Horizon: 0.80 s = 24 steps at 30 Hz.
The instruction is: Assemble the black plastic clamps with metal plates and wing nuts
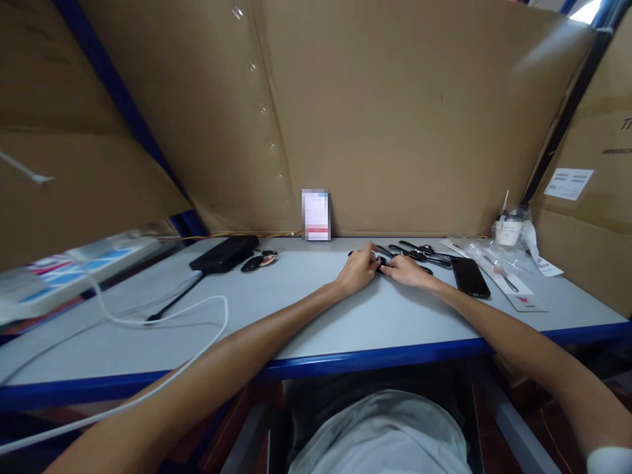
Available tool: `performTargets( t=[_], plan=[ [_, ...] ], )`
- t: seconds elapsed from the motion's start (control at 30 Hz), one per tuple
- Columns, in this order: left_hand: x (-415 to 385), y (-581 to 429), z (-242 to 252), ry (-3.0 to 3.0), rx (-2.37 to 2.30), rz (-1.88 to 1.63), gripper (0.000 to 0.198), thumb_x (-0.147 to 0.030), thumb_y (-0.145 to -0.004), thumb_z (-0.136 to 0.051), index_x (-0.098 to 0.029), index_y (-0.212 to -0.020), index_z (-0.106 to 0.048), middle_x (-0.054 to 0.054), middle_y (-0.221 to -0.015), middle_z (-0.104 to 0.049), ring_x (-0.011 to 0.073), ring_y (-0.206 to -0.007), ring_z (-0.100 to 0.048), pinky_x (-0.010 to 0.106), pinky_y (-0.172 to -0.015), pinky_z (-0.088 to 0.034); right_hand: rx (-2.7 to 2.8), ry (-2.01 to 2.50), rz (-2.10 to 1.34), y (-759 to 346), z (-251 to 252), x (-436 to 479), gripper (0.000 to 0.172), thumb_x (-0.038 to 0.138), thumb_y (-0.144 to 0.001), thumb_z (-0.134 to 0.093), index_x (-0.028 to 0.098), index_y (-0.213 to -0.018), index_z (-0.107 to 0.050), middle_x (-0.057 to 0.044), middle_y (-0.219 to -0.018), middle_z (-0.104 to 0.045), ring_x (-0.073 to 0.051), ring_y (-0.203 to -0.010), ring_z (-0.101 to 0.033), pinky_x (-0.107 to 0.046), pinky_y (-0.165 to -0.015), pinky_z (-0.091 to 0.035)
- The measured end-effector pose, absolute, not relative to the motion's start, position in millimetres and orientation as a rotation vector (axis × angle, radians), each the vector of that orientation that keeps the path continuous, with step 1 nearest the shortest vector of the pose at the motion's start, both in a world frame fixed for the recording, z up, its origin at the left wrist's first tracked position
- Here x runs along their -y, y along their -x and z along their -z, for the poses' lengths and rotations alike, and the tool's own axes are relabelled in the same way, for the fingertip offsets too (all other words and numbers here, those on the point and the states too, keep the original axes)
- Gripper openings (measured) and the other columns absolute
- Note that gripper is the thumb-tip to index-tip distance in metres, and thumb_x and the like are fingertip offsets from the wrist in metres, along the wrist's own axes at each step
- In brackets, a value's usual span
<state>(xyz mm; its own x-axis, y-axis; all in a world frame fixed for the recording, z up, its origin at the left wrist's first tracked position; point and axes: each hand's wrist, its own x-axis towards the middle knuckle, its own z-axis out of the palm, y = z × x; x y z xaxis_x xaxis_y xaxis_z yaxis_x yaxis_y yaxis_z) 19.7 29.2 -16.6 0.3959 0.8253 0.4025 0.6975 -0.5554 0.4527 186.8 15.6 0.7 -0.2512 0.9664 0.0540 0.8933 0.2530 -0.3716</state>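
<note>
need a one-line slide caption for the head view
Left hand and right hand meet at a small black item over a pale table, a dark phone lying to the right.

The single head-worn view faces forward and down, looking across the nearby desk [375,322] to the cardboard [375,131] behind; the view's edges seem stretched.

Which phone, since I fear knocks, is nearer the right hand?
The black phone lying flat, screen dark, to the right of the right hand; the other phone stands upright by the cardboard, screen lit.
</note>
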Motion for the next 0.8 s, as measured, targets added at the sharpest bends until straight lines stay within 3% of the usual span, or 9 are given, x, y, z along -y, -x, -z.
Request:
performTargets(
  t=[0.17, 0.3, 0.47, 0.57, 0.7, 0.8],
  plan=[
    [-26.0, -17.1, 13.6, -2.565, -1.376, -0.769, 0.018, -0.016, -0.090, -0.048, -0.021, -0.102, -0.061, 0.005, -0.081, -0.073, 0.0224, -0.080, -0.068, 0.030, -0.072, -0.045, 2.274, 1.740, -0.373, -186.9, -0.9, -15.4, 0.038, 0.039, -0.099, -0.054, 0.013, -0.084, -0.077, -0.006, -0.071, -0.068, -0.017, -0.067, -0.058, -0.026, -0.058, -0.032],
    [-21.6, -16.7, 11.8, -2.745, -1.362, -0.643, 0.022, -0.014, -0.091, -0.043, -0.023, -0.101, -0.061, 0.006, -0.087, -0.072, 0.0228, -0.082, -0.068, 0.030, -0.073, -0.043, 2.291, 1.751, -0.357, -186.8, -1.9, -15.7, 0.036, 0.038, -0.099, -0.054, 0.013, -0.088, -0.078, -0.007, -0.074, -0.070, -0.017, -0.067, -0.057, -0.026, -0.059, -0.031],
    [-22.0, -17.9, 13.2, -2.753, -1.255, -0.752, 0.023, -0.012, -0.089, -0.045, -0.019, -0.103, -0.062, 0.009, -0.099, -0.071, 0.0226, -0.090, -0.067, 0.031, -0.079, -0.046, 2.302, 1.738, -0.361, -186.7, -2.3, -15.7, 0.033, 0.033, -0.098, -0.055, 0.011, -0.088, -0.078, -0.008, -0.077, -0.071, -0.017, -0.070, -0.059, -0.026, -0.058, -0.030],
    [-23.7, -17.3, 15.0, -2.749, -1.218, -0.761, 0.022, -0.017, -0.092, -0.046, -0.018, -0.106, -0.061, 0.009, -0.099, -0.070, 0.0224, -0.089, -0.065, 0.032, -0.079, -0.047, 2.300, 1.725, -0.368, -186.9, -2.1, -15.5, 0.031, 0.031, -0.097, -0.055, 0.011, -0.087, -0.077, -0.007, -0.075, -0.070, -0.017, -0.070, -0.059, -0.026, -0.057, -0.030],
    [-27.9, -15.8, 17.2, -2.680, -1.224, -0.825, 0.033, -0.011, -0.090, -0.044, -0.017, -0.119, -0.057, 0.007, -0.093, -0.069, 0.0206, -0.084, -0.064, 0.030, -0.076, -0.046, 2.294, 1.715, -0.374, -187.3, -1.6, -15.4, 0.034, 0.034, -0.098, -0.054, 0.013, -0.083, -0.076, -0.005, -0.068, -0.066, -0.016, -0.064, -0.055, -0.026, -0.056, -0.029],
    [-30.9, -14.9, 17.9, -2.668, -1.200, -0.885, 0.024, -0.009, -0.088, -0.046, -0.019, -0.103, -0.062, 0.007, -0.094, -0.068, 0.0196, -0.084, -0.063, 0.029, -0.075, -0.045, 2.285, 1.706, -0.372, -187.6, -1.1, -15.8, 0.035, 0.035, -0.098, -0.056, 0.013, -0.079, -0.074, -0.004, -0.065, -0.063, -0.015, -0.062, -0.052, -0.026, -0.056, -0.028]
  ],
)
